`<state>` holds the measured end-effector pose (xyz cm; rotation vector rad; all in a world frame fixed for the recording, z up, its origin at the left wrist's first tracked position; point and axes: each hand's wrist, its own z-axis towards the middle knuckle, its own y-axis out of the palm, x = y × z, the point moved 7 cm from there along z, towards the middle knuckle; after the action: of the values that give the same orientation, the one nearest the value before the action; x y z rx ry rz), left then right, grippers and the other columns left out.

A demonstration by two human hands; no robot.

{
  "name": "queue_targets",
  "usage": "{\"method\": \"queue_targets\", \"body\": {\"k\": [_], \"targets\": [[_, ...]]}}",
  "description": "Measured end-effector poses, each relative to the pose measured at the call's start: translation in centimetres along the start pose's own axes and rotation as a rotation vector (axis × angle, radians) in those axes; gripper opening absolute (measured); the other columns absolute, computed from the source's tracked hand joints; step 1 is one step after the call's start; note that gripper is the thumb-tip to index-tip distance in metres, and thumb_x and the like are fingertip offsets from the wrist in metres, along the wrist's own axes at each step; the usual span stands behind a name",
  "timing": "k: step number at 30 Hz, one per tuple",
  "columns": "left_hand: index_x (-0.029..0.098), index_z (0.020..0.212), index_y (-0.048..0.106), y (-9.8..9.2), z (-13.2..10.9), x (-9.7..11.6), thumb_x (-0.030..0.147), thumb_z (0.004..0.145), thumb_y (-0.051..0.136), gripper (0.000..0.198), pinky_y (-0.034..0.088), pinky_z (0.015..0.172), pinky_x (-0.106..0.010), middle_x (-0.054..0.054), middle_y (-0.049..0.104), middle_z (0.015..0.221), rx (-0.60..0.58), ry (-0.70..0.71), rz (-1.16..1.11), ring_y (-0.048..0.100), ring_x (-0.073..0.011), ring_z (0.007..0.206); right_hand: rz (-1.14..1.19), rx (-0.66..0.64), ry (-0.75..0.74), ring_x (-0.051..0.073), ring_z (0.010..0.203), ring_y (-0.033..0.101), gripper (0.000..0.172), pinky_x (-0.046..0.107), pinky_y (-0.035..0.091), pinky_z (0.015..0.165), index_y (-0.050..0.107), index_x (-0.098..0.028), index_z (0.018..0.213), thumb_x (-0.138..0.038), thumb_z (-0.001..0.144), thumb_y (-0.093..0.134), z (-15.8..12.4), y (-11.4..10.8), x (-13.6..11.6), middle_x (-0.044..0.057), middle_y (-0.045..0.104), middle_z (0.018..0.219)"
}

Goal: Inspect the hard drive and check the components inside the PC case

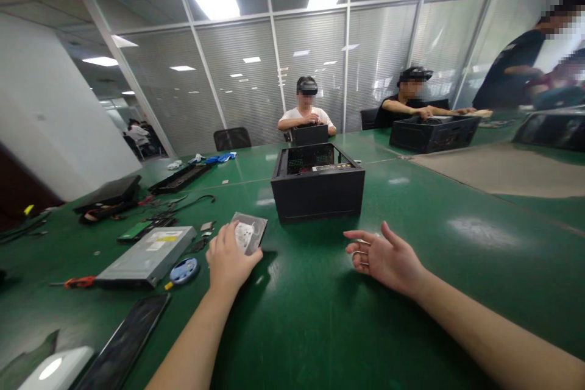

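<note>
My left hand (231,259) is closed around a hard disk drive (250,233), a silver block with a white label, held just above the green table (301,329). The palm and fingers cover part of the drive. To the right, my right hand (381,256) hovers over the table with its fingers apart and nothing in it. Beyond both hands stands a black computer case (320,195), its top uncovered and some parts showing inside. Left of my left hand lie a blue round spool-like object (183,270) and a silver optical drive (148,253).
A red-handled screwdriver (78,282), a green circuit board (133,230) and a dark flat panel (123,341) lie at left, near black panels and cables. Across the table, two seated people handle other cases (434,133). A brown mat (507,167) lies at right.
</note>
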<state>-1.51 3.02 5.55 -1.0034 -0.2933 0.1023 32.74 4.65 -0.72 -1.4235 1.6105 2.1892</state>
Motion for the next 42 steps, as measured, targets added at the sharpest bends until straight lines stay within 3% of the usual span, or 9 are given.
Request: {"method": "queue_targets", "body": {"k": [8, 11, 16, 22, 25, 28, 31, 35, 42], "targets": [[0.018, 0.143, 0.032, -2.6, -3.1, 5.4, 0.038, 0.069, 0.07, 0.086, 0.03, 0.113, -0.046, -0.014, 0.04, 0.151, 0.141, 0.222, -0.235, 0.041, -0.0339, 0.133, -0.323, 0.12, -0.064, 0.022, 0.091, 0.065, 0.041, 0.039, 0.046, 0.085, 0.063, -0.017, 0.12, -0.045, 0.091, 0.059, 0.3, 0.0, 0.9, 0.014, 0.067, 0.11], [0.02, 0.146, 0.028, -4.0, -5.6, 9.0, 0.033, 0.066, 0.071, 0.091, 0.033, 0.111, -0.048, -0.015, 0.041, 0.15, 0.156, 0.353, -0.375, 0.041, -0.0343, 0.132, -0.396, 0.129, -0.053, 0.025, 0.103, 0.065, 0.042, 0.045, 0.046, 0.094, 0.06, -0.018, 0.123, -0.04, 0.088, 0.066, 0.3, 2.2, 2.6, 0.016, 0.064, 0.123], [0.024, 0.151, 0.022, -4.7, -9.4, 13.6, 0.028, 0.063, 0.073, 0.102, 0.033, 0.109, -0.056, -0.015, 0.04, 0.15, 0.069, 0.503, -0.483, 0.039, -0.0376, 0.132, -0.352, -0.026, -0.134, 0.025, 0.107, 0.064, 0.047, 0.046, 0.046, 0.097, 0.059, -0.021, 0.126, -0.037, 0.083, 0.073, -0.1, 6.6, 5.2, 0.012, 0.065, 0.123], [0.026, 0.154, 0.013, -4.2, -10.7, 14.7, 0.033, 0.064, 0.077, 0.11, 0.033, 0.109, -0.06, -0.017, 0.034, 0.153, -0.051, 0.53, -0.593, 0.035, -0.0391, 0.136, -0.536, 0.244, -0.298, 0.025, 0.092, 0.066, 0.035, 0.042, 0.051, 0.087, 0.067, -0.018, 0.109, -0.042, 0.084, 0.071, -1.5, 6.0, 3.8, 0.009, 0.072, 0.101], [0.024, 0.153, 0.013, -4.0, -10.6, 14.4, 0.035, 0.068, 0.075, 0.106, 0.035, 0.108, -0.057, -0.018, 0.034, 0.151, -0.159, 0.557, -0.712, 0.037, -0.0375, 0.135, -0.524, 0.344, -0.355, 0.026, 0.097, 0.065, 0.039, 0.042, 0.051, 0.089, 0.064, -0.02, 0.115, -0.043, 0.084, 0.069, -2.1, 5.1, 2.5, 0.008, 0.07, 0.107], [0.022, 0.153, 0.016, -2.9, -9.9, 13.2, 0.037, 0.08, 0.065, 0.089, 0.042, 0.101, -0.049, -0.018, 0.042, 0.145, -0.301, 0.413, -0.88, 0.049, -0.0309, 0.122, -0.446, 0.428, -0.342, 0.028, 0.101, 0.065, 0.042, 0.043, 0.052, 0.088, 0.059, -0.024, 0.122, -0.043, 0.086, 0.067, -2.4, 3.8, 1.7, 0.008, 0.069, 0.111], [0.018, 0.146, 0.033, -0.4, -9.5, 12.3, 0.044, 0.09, 0.053, 0.065, 0.05, 0.082, -0.038, -0.01, 0.065, 0.104, -0.535, 0.156, -1.107, 0.06, -0.0202, 0.086, -0.431, 0.514, -0.299, 0.028, 0.093, 0.067, 0.038, 0.042, 0.054, 0.078, 0.059, -0.026, 0.12, -0.043, 0.086, 0.065, -2.6, 2.8, 1.3, 0.007, 0.07, 0.104], [0.016, 0.117, 0.061, 1.7, -10.2, 13.0, 0.048, 0.089, 0.055, 0.043, 0.047, 0.064, -0.029, 0.002, 0.057, 0.067, -0.827, 0.006, -1.333, 0.05, -0.0119, 0.057, -0.461, 0.465, -0.296, 0.026, 0.086, 0.068, 0.038, 0.039, 0.054, 0.07, 0.06, -0.024, 0.118, -0.042, 0.086, 0.065, -2.2, 3.0, 1.4, 0.007, 0.071, 0.099], [0.016, 0.102, 0.063, 1.8, -10.4, 13.4, 0.042, 0.088, 0.061, 0.03, 0.047, 0.066, -0.026, 0.002, 0.061, 0.07, -0.85, -0.092, -1.473, 0.052, -0.0099, 0.055, -0.461, 0.417, -0.287, 0.024, 0.09, 0.068, 0.035, 0.038, 0.054, 0.079, 0.061, -0.021, 0.116, -0.041, 0.087, 0.065, -1.8, 3.6, 1.5, 0.007, 0.071, 0.104]]}}
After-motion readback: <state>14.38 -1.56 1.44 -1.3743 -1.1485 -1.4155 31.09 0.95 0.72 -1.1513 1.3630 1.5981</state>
